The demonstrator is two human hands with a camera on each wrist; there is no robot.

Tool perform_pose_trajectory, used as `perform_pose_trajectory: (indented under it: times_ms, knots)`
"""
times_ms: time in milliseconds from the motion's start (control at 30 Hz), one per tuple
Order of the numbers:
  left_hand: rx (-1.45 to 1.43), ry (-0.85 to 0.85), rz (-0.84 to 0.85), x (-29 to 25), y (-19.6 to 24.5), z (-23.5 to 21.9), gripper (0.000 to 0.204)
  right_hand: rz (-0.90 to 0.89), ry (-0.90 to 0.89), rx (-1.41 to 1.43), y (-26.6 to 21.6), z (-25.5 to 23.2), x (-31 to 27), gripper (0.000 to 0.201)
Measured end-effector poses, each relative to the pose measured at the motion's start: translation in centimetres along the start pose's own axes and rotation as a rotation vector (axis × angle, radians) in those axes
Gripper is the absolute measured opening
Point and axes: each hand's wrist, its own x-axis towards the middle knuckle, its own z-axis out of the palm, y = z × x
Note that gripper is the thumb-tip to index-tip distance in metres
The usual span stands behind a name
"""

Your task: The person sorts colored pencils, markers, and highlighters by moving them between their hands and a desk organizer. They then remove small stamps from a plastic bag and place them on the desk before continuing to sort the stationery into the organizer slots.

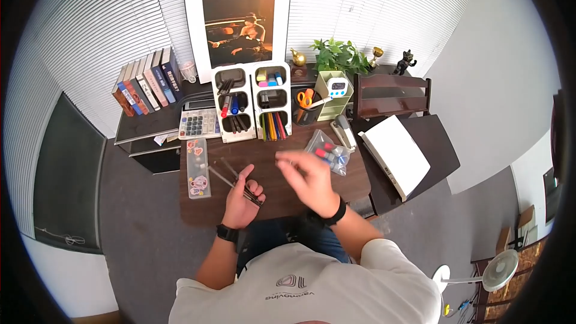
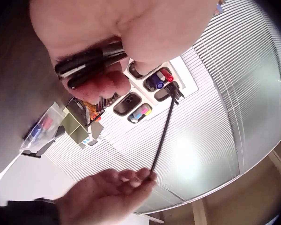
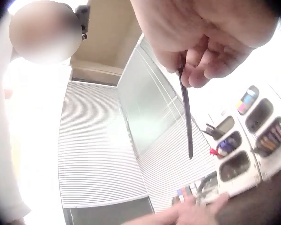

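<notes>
The left hand (image 1: 243, 204) grips several thin dark sticks (image 1: 252, 197), pens or brushes, in its curled fingers above the table's front; in the left wrist view their black ends (image 2: 91, 63) cross the palm. To its right, the right hand (image 1: 309, 183) is raised over the table. In the left wrist view the right hand (image 2: 107, 194) pinches one long dark stick (image 2: 164, 133) at its end, apart from the left hand's bundle. The right wrist view shows this stick (image 3: 187, 117) pointing down from the fingers. Its exact kind I cannot tell.
A white organizer (image 1: 253, 102) with pens and markers stands at the table's back. Around it are a calculator (image 1: 200, 125), pencil case (image 1: 198, 168), pen cup (image 1: 306, 114), stapler (image 1: 344, 132) and bag of markers (image 1: 330, 155). A white laptop (image 1: 396, 156) lies right.
</notes>
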Motion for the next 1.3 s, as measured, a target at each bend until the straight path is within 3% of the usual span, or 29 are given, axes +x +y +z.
perform_pose_trajectory:
  times_ms: [100, 200, 233, 267, 333, 367, 467, 533, 667, 767, 867, 933, 1000, 1067, 1133, 1200, 1300]
  knots:
    - [0.098, 0.096, -0.044, -0.2, 0.5, 0.9, 0.044, -0.209, 0.148, -0.076, -0.9, 0.6, 5.8, 0.017]
    - [0.060, 0.116, -0.071, -0.3, 0.8, 1.4, 0.042, -0.376, 0.175, -0.171, 1.2, 3.5, 11.3, 0.016]
    - [0.009, 0.032, -0.071, -0.1, 0.6, 0.1, 0.044, -0.418, 0.159, -0.282, 2.3, 4.7, 12.6, 0.014]
    - [0.014, 0.031, -0.062, -0.2, 0.7, 0.5, 0.044, -0.369, 0.112, -0.299, 3.4, 5.9, 13.5, 0.013]
    - [0.023, 0.190, -0.041, -0.3, 0.5, 1.7, 0.046, -0.304, 0.051, -0.341, 4.3, 7.7, 14.5, 0.015]
    - [0.034, 0.058, -0.020, 0.1, 0.2, -0.9, 0.048, -0.256, -0.014, -0.315, 5.0, 8.4, 14.8, 0.022]
    - [0.042, 0.129, -0.002, -0.2, 0.4, 0.3, 0.046, -0.148, -0.040, -0.204, 5.3, 9.5, 15.0, 0.030]
    - [0.042, 0.118, 0.011, -0.1, 0.3, 0.0, 0.045, -0.133, -0.037, -0.199, 4.7, 9.1, 13.8, 0.034]
    - [0.061, 0.149, 0.069, -0.1, 0.1, 0.6, 0.041, -0.097, -0.069, -0.061, 1.8, 6.4, 7.9, 0.024]
    - [-0.018, 0.033, 0.150, 0.4, -0.6, -0.6, 0.034, 0.109, -0.367, -0.154, 1.6, 3.9, 1.8, 0.022]
    - [0.014, 0.040, 0.150, 0.0, -0.5, -0.4, 0.028, 0.225, -0.597, -0.201, 2.5, 2.8, -3.4, 0.028]
    - [0.032, 0.050, 0.129, 0.1, -0.6, -0.2, 0.028, 0.248, -0.585, -0.149, 3.3, 2.6, -5.2, 0.027]
    - [0.067, 0.043, 0.122, 0.1, -0.6, -0.1, 0.030, 0.311, -0.458, -0.171, 3.5, 2.2, -6.0, 0.026]
    - [0.067, 0.048, 0.119, -0.2, -0.5, 0.4, 0.034, 0.253, -0.371, -0.177, 3.3, 1.6, -5.5, 0.021]
    - [0.088, 0.116, 0.084, -0.2, -0.3, 0.3, 0.041, 0.180, -0.065, -0.062, 2.3, 0.9, -4.1, 0.019]
    - [0.066, 0.109, 0.071, -0.1, -0.1, 0.6, 0.044, 0.229, -0.013, 0.092, 0.9, -0.4, -2.1, 0.019]
    - [-0.004, 0.091, 0.046, 0.0, 0.0, 0.4, 0.049, -0.010, 0.160, 0.055, -0.8, -0.8, 2.3, 0.019]
